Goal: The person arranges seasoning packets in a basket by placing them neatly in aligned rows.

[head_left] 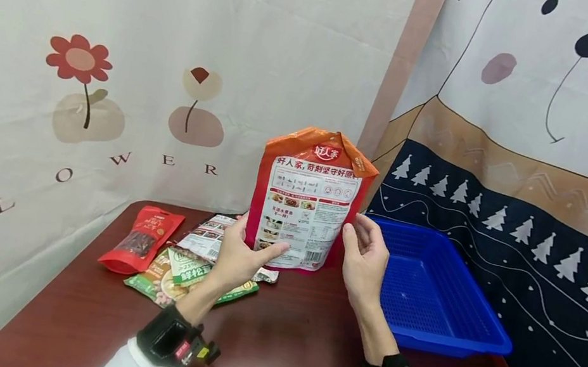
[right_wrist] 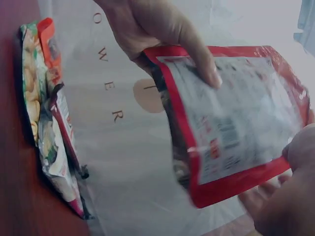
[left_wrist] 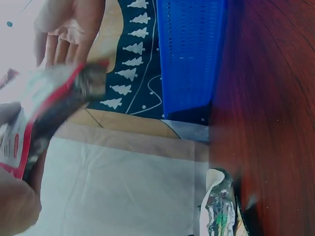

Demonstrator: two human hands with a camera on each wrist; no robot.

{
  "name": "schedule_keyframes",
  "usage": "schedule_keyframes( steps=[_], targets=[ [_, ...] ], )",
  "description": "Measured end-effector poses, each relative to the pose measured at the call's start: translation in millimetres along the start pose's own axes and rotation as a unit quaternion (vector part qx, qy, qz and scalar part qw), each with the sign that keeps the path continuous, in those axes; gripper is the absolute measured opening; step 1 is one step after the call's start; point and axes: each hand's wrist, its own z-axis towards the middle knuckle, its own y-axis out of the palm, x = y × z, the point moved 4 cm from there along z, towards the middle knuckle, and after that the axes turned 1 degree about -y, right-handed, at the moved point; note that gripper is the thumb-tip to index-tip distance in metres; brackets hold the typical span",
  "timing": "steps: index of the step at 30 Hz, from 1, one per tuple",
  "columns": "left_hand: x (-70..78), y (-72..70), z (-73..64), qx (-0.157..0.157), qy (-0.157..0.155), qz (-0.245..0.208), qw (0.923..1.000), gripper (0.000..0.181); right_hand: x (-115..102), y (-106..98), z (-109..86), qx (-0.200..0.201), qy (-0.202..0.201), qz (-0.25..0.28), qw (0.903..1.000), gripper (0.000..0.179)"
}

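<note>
A red and orange food pouch point(head_left: 305, 211), its printed back panel turned toward me, is held upright above the table. My left hand point(head_left: 242, 255) grips its lower left side, the thumb lying across the front and the fingers behind. At the right edge is my right hand point(head_left: 366, 256), the thumb at the margin and the fingers curving behind it. Seen in the right wrist view, the pouch point(right_wrist: 231, 118) tilts, with its dark underside showing. The left wrist view is blurred, and the pouch point(left_wrist: 44, 105) appears edge-on there.
On the table's left lie a red pouch with a clear window point(head_left: 140, 241), a green and yellow packet point(head_left: 163, 281) and a white and dark packet point(head_left: 209, 235), partly overlapping. A blue plastic basket point(head_left: 427, 288) stands at the right. Printed cloth point(head_left: 315, 52) hangs behind the table point(head_left: 279, 348).
</note>
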Motion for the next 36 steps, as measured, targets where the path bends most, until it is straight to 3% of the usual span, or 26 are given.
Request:
schedule_keyframes(
  steps=[3, 5, 7, 10, 14, 20, 25, 31, 36],
  targets=[
    [2.8, -0.9, -2.1, 0.045, 0.049, 0.040, 0.9970, 0.058, -12, 0, -5.2, 0.006, -0.019, -0.030, 0.9993, 0.043],
    [5.2, 0.0, -4.4, 0.076, 0.100, 0.087, 0.9882, 0.056, -24, 3, -10.3, 0.002, -0.042, -0.032, 0.9986, 0.048],
    [7.3, 3.1, -6.8, 0.100, 0.164, 0.141, 0.9713, 0.054, -37, 6, -16.1, -0.010, -0.059, -0.017, 0.9980, 0.053],
    [9.7, 10.5, -11.3, 0.117, 0.255, 0.201, 0.9384, 0.054, -51, 11, -24.4, -0.035, -0.062, 0.007, 0.9974, 0.062],
    [10.9, 20.5, -17.3, 0.126, 0.327, 0.253, 0.9017, 0.057, -60, 15, -32.0, -0.056, -0.039, 0.031, 0.9972, 0.072],
    [11.4, 33.1, -26.7, 0.142, 0.395, 0.334, 0.8440, 0.056, -62, 17, -35.8, -0.063, -0.024, 0.062, 0.9958, 0.077],
    [13.3, 43.8, -31.8, 0.143, 0.437, 0.378, 0.8033, 0.046, -64, 17, -38.7, -0.063, -0.017, 0.067, 0.9956, 0.074],
    [14.1, 58.3, -37.6, 0.140, 0.476, 0.409, 0.7662, 0.056, -67, 17, -40.4, -0.057, -0.001, 0.088, 0.9945, 0.058],
    [11.2, 70.8, -43.4, 0.145, 0.485, 0.437, 0.7433, 0.061, -67, 17, -37.7, -0.034, 0.028, 0.151, 0.9875, 0.052]
  ],
)
